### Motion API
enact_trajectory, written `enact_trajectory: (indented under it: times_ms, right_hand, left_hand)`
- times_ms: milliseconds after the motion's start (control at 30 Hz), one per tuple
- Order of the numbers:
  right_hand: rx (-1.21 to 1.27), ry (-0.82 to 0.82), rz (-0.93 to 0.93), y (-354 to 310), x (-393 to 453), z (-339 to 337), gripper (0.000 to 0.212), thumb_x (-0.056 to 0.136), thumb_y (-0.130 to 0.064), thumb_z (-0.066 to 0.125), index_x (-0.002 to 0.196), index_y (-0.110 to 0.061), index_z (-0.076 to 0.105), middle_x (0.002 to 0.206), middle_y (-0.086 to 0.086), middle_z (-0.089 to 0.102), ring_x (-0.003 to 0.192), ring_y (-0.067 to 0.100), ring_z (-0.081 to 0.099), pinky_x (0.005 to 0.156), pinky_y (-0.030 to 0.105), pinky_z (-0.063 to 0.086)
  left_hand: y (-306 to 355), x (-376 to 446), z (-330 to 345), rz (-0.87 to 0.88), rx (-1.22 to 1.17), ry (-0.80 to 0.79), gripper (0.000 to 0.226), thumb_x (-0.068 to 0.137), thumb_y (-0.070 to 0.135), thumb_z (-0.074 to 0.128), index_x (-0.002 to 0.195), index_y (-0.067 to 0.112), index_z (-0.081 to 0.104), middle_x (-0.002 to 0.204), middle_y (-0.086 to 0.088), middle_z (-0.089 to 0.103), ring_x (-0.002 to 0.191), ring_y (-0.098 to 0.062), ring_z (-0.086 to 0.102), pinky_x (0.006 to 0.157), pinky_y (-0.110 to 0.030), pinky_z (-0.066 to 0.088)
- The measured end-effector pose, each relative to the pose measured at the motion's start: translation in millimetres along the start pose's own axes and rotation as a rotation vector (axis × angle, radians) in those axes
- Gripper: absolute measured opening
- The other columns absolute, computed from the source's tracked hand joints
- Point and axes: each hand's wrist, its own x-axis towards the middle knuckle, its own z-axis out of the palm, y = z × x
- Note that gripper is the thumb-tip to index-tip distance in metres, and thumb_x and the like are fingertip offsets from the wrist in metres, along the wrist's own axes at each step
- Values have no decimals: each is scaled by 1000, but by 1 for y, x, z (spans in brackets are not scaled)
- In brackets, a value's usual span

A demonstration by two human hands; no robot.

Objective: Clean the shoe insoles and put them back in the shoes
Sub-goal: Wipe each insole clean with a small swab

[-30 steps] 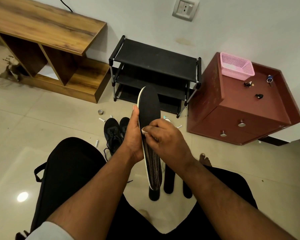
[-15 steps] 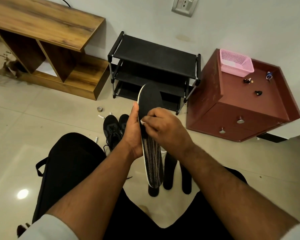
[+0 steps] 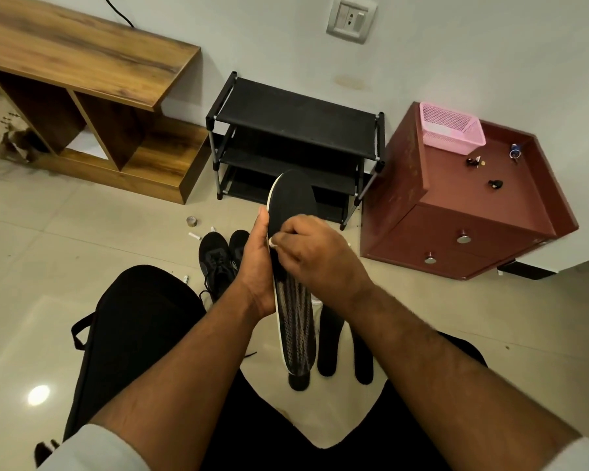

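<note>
A long black insole (image 3: 292, 202) with a white edge and a patterned heel end stands upright in front of me. My left hand (image 3: 257, 266) grips its left edge at mid-length. My right hand (image 3: 315, 253) lies across the insole's face and pinches a small white wipe (image 3: 272, 242) against it. A pair of black shoes (image 3: 218, 258) sits on the floor just left of my hands. Three more dark insoles (image 3: 330, 345) lie on the floor below the held one, partly hidden by it.
A black shoe rack (image 3: 296, 130) stands against the wall ahead, a wooden shelf unit (image 3: 82, 69) to its left, a maroon cabinet (image 3: 456, 212) with a pink basket (image 3: 451, 132) to its right. A tape roll (image 3: 191, 221) and small white bits lie near the shoes.
My right hand with the wipe has slid a little up the insole's face. The left hand keeps its grip.
</note>
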Motion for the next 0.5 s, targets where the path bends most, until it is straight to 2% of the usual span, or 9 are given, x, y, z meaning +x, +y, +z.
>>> enact_trajectory:
  times_ms: [67,167,200,267,333,367,500]
  right_hand:
    - [23,-32,-29,-5,-13,5,33,90,-24,44,92,-5,71,88,7,61,79,15,55,69,26,50]
    - [61,-97,-53,-12,-40,10,30,92,-24,46,100,-6,69,94,7,61,83,16,56,73,31,52]
    - [67,-103,-53,-12,-44,10,31,92,-25,45,101,-6,68,95,7,62,84,17,57,74,32,53]
    - [45,-95,-57,-8,-41,7,32,92,-25,44,100,-6,69,94,8,63,84,17,57,73,31,53]
    - [28,-70,-37,-3,-30,4,32,91,-24,44,98,-6,70,93,7,62,83,17,56,71,31,52]
    - [22,-59,-18,0,-23,2,32,91,-23,45,98,-6,70,93,7,62,83,16,55,71,32,51]
    - [-5,-44,8,2,-16,2,28,90,-21,48,97,-6,71,92,6,61,83,15,54,70,31,51]
  left_hand:
    - [5,0,-2,18,20,2,79,86,75,40,105,8,77,116,-16,68,109,-28,66,100,-41,49]
    - [9,3,-1,26,37,22,86,86,79,31,92,8,80,99,-13,70,82,-24,67,77,-33,56]
    - [8,3,0,26,44,25,87,86,79,29,90,9,80,97,-13,69,79,-22,65,74,-32,56]
    - [5,4,-1,21,60,31,87,86,79,30,94,8,79,102,-14,69,88,-25,65,86,-37,53]
    - [1,3,-3,5,69,13,84,86,77,36,103,6,77,113,-17,68,109,-31,64,105,-45,46]
    - [-1,1,-2,-3,65,10,82,86,76,39,106,6,76,116,-18,67,116,-32,62,108,-46,43]
    - [-1,-1,-1,24,39,15,77,86,75,41,100,10,79,115,-15,70,110,-29,66,104,-45,47]
